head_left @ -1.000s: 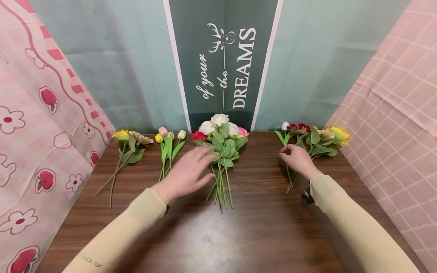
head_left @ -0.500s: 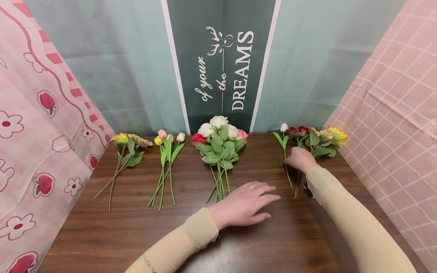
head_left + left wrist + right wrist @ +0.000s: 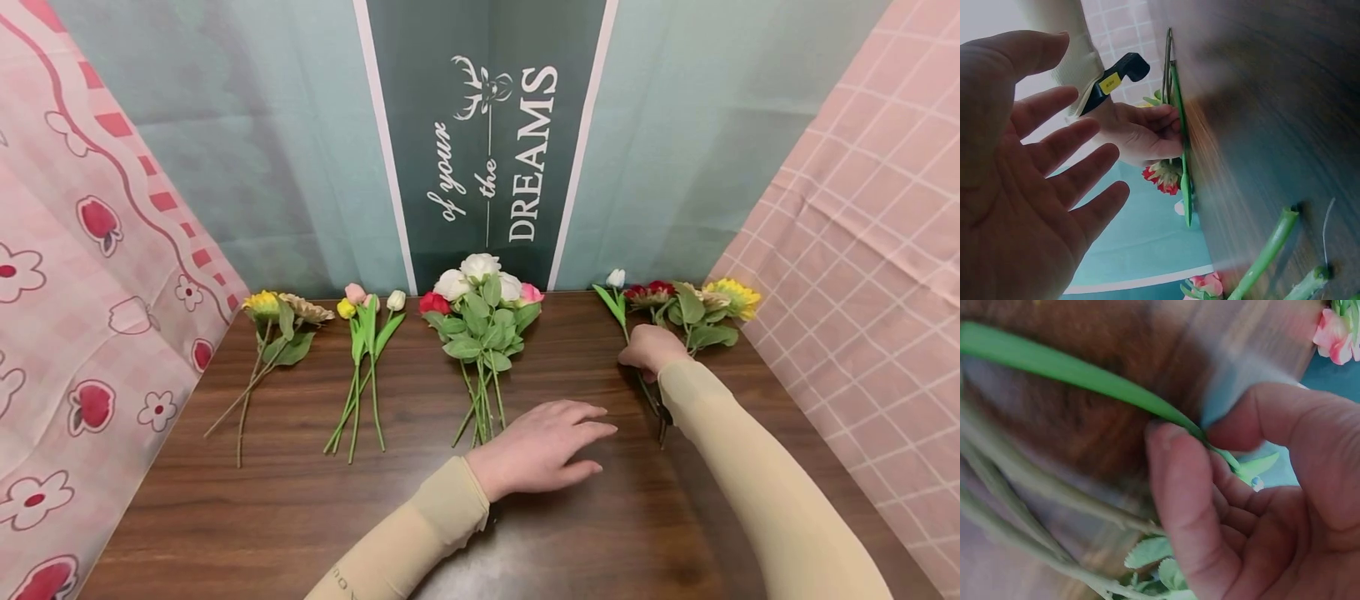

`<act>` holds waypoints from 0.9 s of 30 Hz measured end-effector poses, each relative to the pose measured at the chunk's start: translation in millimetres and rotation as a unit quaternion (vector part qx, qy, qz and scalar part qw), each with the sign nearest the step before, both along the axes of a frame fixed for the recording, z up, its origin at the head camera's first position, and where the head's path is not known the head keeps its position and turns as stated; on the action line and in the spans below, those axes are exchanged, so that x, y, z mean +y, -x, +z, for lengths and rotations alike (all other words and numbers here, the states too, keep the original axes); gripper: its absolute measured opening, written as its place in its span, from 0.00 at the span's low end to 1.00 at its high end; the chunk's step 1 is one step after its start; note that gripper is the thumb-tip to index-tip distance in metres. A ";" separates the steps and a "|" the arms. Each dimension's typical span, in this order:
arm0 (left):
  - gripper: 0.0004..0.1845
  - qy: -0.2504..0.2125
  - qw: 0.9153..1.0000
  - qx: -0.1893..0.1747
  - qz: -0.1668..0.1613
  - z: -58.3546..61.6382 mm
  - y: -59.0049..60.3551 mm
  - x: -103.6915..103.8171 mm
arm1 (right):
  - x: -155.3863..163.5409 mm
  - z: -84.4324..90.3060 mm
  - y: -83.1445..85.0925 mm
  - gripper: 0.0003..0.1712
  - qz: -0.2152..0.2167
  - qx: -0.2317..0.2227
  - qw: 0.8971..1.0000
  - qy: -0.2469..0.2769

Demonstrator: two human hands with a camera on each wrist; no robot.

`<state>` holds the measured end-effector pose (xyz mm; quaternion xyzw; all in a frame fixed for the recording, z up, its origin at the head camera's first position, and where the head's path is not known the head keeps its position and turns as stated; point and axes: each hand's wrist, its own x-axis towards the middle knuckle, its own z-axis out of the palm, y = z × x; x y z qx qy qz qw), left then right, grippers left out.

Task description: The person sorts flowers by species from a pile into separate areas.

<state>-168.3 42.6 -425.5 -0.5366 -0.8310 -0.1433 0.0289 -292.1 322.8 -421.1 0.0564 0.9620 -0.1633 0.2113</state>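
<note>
White tulip stem (image 3: 619,310), far right on the wooden table (image 3: 420,508), pinched between thumb and forefinger of right hand (image 3: 649,348), beside the mixed bunch (image 3: 693,310). Left hand (image 3: 542,451) flat, fingers spread and holding nothing, near the rose bunch (image 3: 482,325) stems.

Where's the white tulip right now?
In the head view, the white tulip lies far right on the table, leftmost in the mixed bunch; the right hand pinches its stem.
</note>
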 end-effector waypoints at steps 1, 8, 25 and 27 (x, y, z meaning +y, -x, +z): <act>0.28 -0.001 1.000 -0.002 0.000 -0.2 0.4 -0.1 | 0.8 -1.4 -0.6 0.10 -0.002 0.006 1.000 -0.002; 0.27 -0.010 1.000 -0.010 0.015 4.2 6.8 -3.4 | 1.6 -4.1 -13.5 0.15 0.007 0.050 0.998 0.024; 0.16 -0.297 0.888 -0.264 0.234 17.0 48.3 -52.6 | -84.9 23.2 -57.0 0.12 0.002 0.189 0.962 0.196; 0.17 -0.339 0.857 -0.299 0.249 16.9 54.1 -58.6 | -104.5 23.5 -65.1 0.11 0.015 0.196 0.956 0.219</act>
